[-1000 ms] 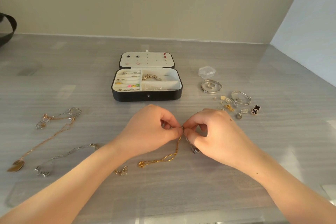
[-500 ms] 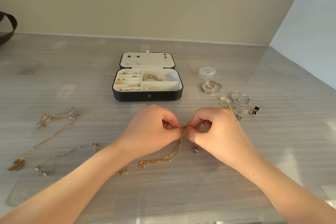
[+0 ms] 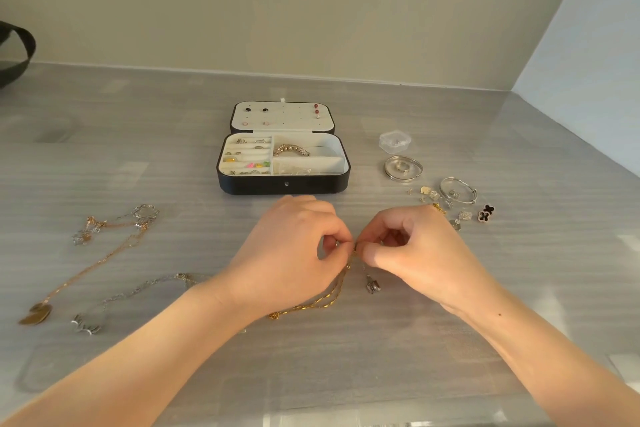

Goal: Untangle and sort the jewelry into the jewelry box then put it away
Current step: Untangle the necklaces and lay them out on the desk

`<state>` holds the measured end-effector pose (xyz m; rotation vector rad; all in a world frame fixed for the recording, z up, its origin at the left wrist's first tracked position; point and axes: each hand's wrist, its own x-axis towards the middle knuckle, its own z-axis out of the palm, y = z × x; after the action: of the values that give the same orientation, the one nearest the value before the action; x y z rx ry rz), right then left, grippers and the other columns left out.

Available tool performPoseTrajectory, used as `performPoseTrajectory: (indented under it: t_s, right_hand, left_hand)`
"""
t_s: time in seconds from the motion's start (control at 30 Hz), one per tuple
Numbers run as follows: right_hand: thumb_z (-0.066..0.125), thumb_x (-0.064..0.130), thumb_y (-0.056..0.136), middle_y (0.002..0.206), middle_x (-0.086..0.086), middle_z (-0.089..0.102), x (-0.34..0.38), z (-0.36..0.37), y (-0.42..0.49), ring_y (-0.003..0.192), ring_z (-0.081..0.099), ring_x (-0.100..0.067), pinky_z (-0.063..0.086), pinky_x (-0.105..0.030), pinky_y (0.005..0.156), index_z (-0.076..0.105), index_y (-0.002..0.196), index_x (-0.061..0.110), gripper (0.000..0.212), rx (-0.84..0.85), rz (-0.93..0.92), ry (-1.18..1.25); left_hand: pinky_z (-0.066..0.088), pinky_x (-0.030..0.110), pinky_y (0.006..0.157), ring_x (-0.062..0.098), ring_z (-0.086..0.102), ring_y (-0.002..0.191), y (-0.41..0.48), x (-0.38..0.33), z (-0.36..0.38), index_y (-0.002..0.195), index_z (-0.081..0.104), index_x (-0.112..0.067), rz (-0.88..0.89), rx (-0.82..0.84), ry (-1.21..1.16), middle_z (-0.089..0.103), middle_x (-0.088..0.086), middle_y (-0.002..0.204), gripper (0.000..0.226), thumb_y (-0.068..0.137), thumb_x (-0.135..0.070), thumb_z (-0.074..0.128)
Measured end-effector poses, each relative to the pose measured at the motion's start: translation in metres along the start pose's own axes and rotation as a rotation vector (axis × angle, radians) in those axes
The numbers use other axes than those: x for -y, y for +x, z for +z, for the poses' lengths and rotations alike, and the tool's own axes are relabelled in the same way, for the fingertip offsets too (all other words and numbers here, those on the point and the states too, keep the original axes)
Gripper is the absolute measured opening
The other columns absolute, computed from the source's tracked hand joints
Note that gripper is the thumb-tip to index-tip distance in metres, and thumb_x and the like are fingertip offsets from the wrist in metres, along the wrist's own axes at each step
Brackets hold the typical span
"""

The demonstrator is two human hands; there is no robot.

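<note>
The left hand and right hand meet fingertip to fingertip, each pinching the top of a gold chain that trails down onto the worktop below the left wrist. A small silver pendant hangs just beneath the right thumb. Beyond the hands the jewelry box lies open, its compartments partly filled. Two necklaces lie to the left, and bangles and earrings to the right.
</note>
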<state>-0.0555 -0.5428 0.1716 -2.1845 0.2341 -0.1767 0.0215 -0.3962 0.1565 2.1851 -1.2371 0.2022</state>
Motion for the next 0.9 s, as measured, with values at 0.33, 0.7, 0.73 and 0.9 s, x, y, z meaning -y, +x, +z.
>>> performPoseTrajectory:
  t_s: [0.33, 0.7, 0.73, 0.9]
  right_hand:
    - [0.064, 0.002, 0.069, 0.058, 0.003, 0.063, 0.004, -0.004, 0.002, 0.058, 0.052, -0.008, 0.040, -0.024, 0.061, 0.068, 0.056, 0.017, 0.020, 0.028, 0.149, 0.205]
    - [0.062, -0.001, 0.070, 0.056, 0.002, 0.058, 0.007, -0.008, 0.002, 0.053, 0.047, -0.006, 0.036, -0.019, 0.058, 0.066, 0.056, 0.013, 0.020, 0.081, 0.183, 0.289]
    - [0.062, -0.002, 0.071, 0.054, 0.003, 0.057, 0.007, -0.009, 0.002, 0.050, 0.045, -0.004, 0.035, -0.016, 0.054, 0.065, 0.057, 0.011, 0.019, 0.088, 0.180, 0.291]
    - [0.059, -0.004, 0.073, 0.054, 0.003, 0.055, 0.009, -0.011, 0.001, 0.047, 0.043, -0.002, 0.035, -0.016, 0.055, 0.063, 0.060, 0.009, 0.018, 0.115, 0.166, 0.310]
  left_hand:
    - [0.032, 0.028, 0.065, 0.006, 0.039, 0.069, 0.001, 0.004, 0.002, 0.075, 0.068, -0.025, 0.127, -0.046, 0.031, 0.052, -0.013, 0.065, 0.026, 0.084, -0.038, 0.046]
    - [0.033, 0.030, 0.065, 0.006, 0.041, 0.069, 0.002, 0.006, 0.003, 0.079, 0.066, -0.017, 0.186, -0.087, -0.009, 0.055, -0.007, 0.071, 0.023, 0.088, -0.030, 0.049]
    - [0.033, 0.030, 0.066, 0.005, 0.040, 0.069, 0.002, 0.006, 0.003, 0.079, 0.065, -0.017, 0.185, -0.084, -0.014, 0.053, -0.009, 0.072, 0.022, 0.088, -0.029, 0.048]
    - [0.033, 0.029, 0.068, 0.000, 0.037, 0.069, 0.001, 0.004, 0.005, 0.077, 0.060, -0.018, 0.177, -0.045, -0.013, 0.044, -0.015, 0.073, 0.018, 0.085, -0.028, 0.046]
